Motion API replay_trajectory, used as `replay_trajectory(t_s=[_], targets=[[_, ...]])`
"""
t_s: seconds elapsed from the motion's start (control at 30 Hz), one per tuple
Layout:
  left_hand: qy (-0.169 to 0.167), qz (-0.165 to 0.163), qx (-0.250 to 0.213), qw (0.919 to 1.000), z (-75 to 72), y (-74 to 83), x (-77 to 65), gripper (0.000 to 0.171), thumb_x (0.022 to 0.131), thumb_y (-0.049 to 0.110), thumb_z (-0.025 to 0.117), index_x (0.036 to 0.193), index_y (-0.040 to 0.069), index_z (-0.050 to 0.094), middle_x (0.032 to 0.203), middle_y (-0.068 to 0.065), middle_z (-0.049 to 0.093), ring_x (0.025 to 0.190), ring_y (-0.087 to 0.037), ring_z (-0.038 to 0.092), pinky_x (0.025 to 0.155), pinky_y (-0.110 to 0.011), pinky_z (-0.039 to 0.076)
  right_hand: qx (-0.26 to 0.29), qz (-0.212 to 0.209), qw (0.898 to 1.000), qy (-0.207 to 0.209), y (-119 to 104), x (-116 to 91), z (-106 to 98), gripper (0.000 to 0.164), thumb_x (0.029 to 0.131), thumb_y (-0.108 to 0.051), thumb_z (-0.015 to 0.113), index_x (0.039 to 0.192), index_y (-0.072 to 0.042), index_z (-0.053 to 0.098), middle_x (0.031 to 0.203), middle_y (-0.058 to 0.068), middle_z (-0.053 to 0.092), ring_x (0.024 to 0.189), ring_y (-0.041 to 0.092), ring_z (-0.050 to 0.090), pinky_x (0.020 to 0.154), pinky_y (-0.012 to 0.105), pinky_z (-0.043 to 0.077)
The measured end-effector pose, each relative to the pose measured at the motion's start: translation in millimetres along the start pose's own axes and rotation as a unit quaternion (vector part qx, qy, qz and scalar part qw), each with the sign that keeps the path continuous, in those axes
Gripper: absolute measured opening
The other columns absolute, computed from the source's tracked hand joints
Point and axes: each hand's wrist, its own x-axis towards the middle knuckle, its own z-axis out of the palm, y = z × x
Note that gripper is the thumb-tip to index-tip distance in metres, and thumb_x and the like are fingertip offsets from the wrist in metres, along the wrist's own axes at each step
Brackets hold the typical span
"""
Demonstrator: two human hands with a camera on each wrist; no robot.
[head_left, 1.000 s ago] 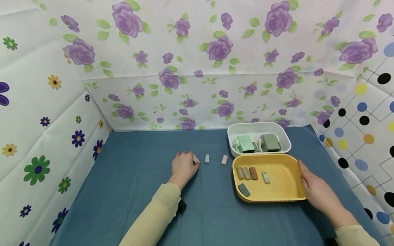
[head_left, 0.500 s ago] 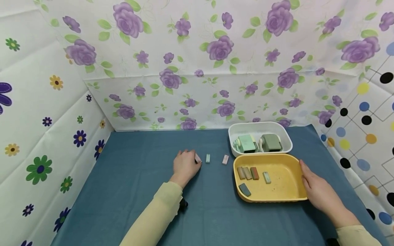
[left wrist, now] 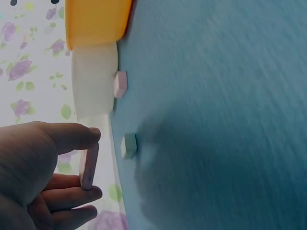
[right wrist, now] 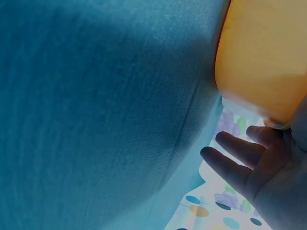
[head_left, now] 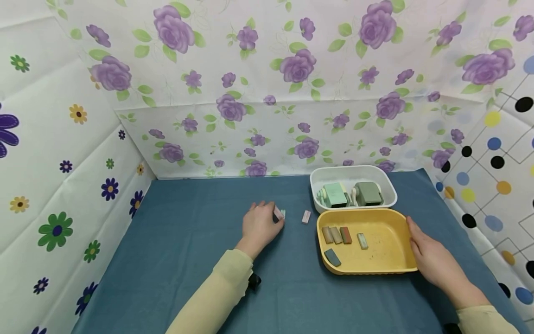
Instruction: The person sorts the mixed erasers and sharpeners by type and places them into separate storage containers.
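Observation:
My left hand point(head_left: 258, 227) pinches a small pale-pink block point(left wrist: 88, 165), like an eraser, between thumb and fingers above the blue cloth. A mint-green block point(left wrist: 129, 146) lies just past it, partly hidden in the head view; farther right is another pink block point(head_left: 306, 217). On the right, my right hand point(head_left: 438, 262) holds the right end of a yellow tray point(head_left: 392, 264), thumb at the rim; its other fingers are spread in the right wrist view. Inside the tray lie tan blocks point(head_left: 331, 235), a red-and-green block point(head_left: 345, 235), a pale block point(head_left: 362, 241) and a dark grey-green block point(head_left: 332, 257).
Behind the yellow tray, touching or nearly touching it, stands a white bin point(head_left: 388, 192). It holds a mint-green boxy device point(head_left: 335, 194) and a grey-green one point(head_left: 368, 193). A blue cloth point(head_left: 187, 241) covers the table, with patterned sheets point(head_left: 267, 83) around it.
My left hand has moved slightly right with the pink block, now partly covering the mint-green block in the head view. My right hand stays at the yellow tray.

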Motion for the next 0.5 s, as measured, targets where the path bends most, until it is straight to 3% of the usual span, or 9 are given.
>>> replay_trajectory(t_s=[0.17,0.33,0.5], targets=[[-0.005,0.004,-0.001,1.0000,-2.6,8.0,-1.1,0.047,0.095,0.042,0.082,0.129,0.009,0.077,0.128,-0.016,0.075,0.124,-0.033,0.069,0.118,-0.048,0.045,-0.002,-0.006,1.000,0.005,-1,1,0,0.068,0.116,-0.017,0.043,0.171,-0.003,0.005,0.170,0.032,0.023,0.144,0.061,0.037,0.110,0.076,0.034],[0.000,0.011,-0.008,0.9999,-4.0,17.9,-2.4,0.047,0.095,0.045,0.081,0.127,0.012,0.077,0.130,-0.015,0.074,0.121,-0.034,0.070,0.112,-0.050,0.051,-0.007,-0.011,1.000,0.008,0,2,0,0.068,0.116,-0.016,0.043,0.171,-0.002,0.006,0.169,0.032,0.024,0.143,0.061,0.038,0.110,0.076,0.035],[0.011,0.038,-0.031,0.9987,-6.0,32.2,-6.7,0.047,0.095,0.046,0.080,0.128,0.013,0.078,0.129,-0.014,0.075,0.129,-0.033,0.067,0.109,-0.051,0.054,-0.012,-0.004,1.000,0.007,0,1,1,0.068,0.115,-0.015,0.043,0.171,-0.001,0.007,0.168,0.033,0.026,0.142,0.062,0.040,0.109,0.076,0.035]])
